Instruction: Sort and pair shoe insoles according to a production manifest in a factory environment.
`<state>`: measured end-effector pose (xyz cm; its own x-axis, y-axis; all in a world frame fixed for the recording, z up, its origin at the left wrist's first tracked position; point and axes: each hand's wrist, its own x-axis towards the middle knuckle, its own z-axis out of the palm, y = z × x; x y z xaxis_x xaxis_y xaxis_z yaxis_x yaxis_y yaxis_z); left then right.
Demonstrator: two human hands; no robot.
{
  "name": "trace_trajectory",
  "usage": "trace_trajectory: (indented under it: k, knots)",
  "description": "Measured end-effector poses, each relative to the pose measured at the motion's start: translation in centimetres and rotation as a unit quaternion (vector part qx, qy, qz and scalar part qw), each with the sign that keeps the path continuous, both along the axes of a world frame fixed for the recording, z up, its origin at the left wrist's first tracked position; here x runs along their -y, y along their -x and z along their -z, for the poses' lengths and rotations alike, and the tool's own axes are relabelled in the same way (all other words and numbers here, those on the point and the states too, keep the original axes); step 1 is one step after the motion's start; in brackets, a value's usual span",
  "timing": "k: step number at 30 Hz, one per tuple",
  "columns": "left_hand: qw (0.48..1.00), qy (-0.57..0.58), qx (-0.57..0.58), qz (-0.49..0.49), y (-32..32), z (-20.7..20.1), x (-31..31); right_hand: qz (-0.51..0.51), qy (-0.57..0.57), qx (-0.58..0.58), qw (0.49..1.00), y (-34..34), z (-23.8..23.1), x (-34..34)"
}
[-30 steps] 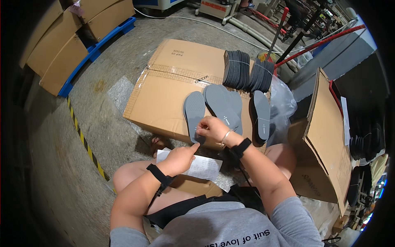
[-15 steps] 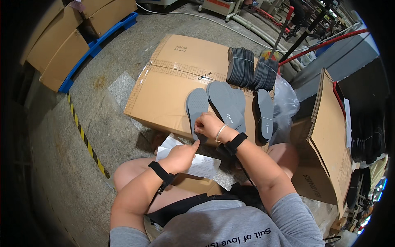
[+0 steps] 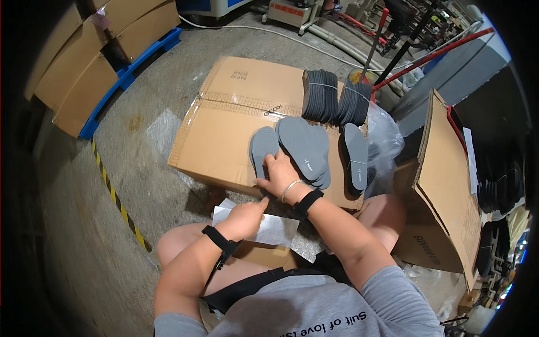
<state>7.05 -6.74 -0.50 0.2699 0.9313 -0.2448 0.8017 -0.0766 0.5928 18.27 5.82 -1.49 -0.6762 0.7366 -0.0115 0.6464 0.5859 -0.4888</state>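
A grey insole (image 3: 263, 145) lies at the near edge of a large cardboard box, its heel end toward me. My right hand (image 3: 279, 175) is over that heel, thumb to the left side and fingers to the right, closed around it; the palm hides most of the heel. Just below, my left hand (image 3: 242, 220) holds white paper sheets (image 3: 279, 229), its index fingertip close to or touching the heel end. Right of the insole is a fanned pile of grey insoles (image 3: 303, 143). Farther right lies a tied pair of insoles (image 3: 355, 157).
Two tied bundles of dark insoles (image 3: 320, 96) stand at the far right of the cardboard box (image 3: 224, 121). Clear plastic (image 3: 386, 135) hangs beside it. An open carton (image 3: 441, 208) stands at my right. Cartons sit on a blue pallet (image 3: 130, 70) at far left.
My right hand's fingers have gone from a pinch above the insole to spreading over its heel. The left hand has shifted slightly down. The view has tilted a little.
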Motion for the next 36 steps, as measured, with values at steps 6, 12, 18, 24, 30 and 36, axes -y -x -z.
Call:
trace_trajectory:
  k: [6,12,18,24,30,36]
  knots:
    - [0.999,0.008,0.028,-0.016,0.1,-0.6,0.3,0.055,0.016,-0.005,0.998,-0.1,-1.5,0.5]
    - [0.994,-0.037,0.098,-0.042,1.3,-0.4,-0.2,0.085,-0.115,0.024,0.989,-5.0,-3.3,-1.6]
    - [0.987,0.044,0.131,-0.084,2.2,-1.7,-1.4,-0.113,0.173,-0.073,0.976,-6.3,-3.1,1.8]
    - [0.988,-0.006,0.142,-0.068,1.7,-1.0,-1.1,-0.089,0.250,-0.118,0.957,-5.7,-1.8,2.8]
    - [0.980,0.045,0.159,-0.106,1.8,-0.4,-1.4,-0.134,-0.020,-0.115,0.984,-5.5,-1.8,4.3]
    - [0.959,0.091,0.231,-0.134,2.1,1.0,-1.4,-0.159,-0.227,-0.109,0.955,-5.7,-1.4,5.6]
